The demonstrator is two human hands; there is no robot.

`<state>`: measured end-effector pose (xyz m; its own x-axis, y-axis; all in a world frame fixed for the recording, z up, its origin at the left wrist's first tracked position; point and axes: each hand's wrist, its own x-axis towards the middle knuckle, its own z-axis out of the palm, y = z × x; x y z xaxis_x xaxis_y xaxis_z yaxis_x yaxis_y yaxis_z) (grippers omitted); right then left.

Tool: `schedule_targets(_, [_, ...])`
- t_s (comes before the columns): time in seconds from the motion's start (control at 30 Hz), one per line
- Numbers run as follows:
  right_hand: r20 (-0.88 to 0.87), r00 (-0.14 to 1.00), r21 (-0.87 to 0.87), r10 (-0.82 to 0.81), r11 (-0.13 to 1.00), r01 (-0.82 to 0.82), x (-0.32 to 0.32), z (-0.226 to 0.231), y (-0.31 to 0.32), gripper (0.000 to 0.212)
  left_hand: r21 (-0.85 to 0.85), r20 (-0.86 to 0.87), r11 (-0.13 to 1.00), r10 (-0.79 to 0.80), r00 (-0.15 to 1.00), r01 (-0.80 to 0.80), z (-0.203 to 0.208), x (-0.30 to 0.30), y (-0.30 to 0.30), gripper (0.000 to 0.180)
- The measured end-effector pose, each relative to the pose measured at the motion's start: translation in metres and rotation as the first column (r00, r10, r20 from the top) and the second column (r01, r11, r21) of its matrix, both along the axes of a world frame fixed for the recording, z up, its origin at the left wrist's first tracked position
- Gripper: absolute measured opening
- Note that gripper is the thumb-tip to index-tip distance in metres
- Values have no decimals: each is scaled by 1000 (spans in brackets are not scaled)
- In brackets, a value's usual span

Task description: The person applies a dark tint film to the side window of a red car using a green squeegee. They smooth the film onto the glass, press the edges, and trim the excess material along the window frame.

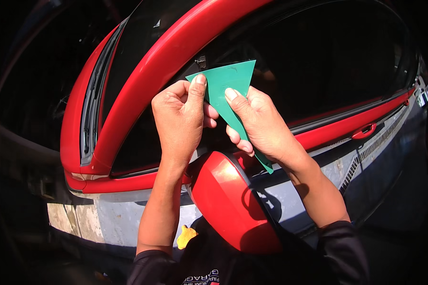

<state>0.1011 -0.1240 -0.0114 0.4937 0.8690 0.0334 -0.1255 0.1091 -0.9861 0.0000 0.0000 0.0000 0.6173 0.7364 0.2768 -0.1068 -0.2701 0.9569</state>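
A flat green squeegee (223, 80), shaped like a wedge with a long tapering tail, is held up in front of a dark car side window (318, 61). My right hand (261, 121) grips its narrower part, thumb flat on the face and fingers curled behind. At its upper left corner, my left hand (183, 111) pinches the wide blade with the thumb in front; the fingertips behind are partly hidden. Whether the blade's far edge touches the glass I cannot tell. Below both hands sits the red side mirror (228, 199).
The red car's roof pillar (152, 61) curves up on the left, beside the windscreen wiper (90, 109). A red door handle (364, 131) is at the right. Beneath lies pale ground with a drain grating (366, 154). A yellow object (186, 236) shows near my left forearm.
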Motion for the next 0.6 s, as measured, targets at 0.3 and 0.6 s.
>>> schedule_targets(0.3, [5,992,196,-125,973,122,-3,-6,-20,40,157,265,988,-38,963,-4,-16,4,-8,30])
schedule_targets(0.6, [-219,921,181,-321,915,362,-10,-69,-104,35,952,69,247,408,910,-182,6,8,47,81])
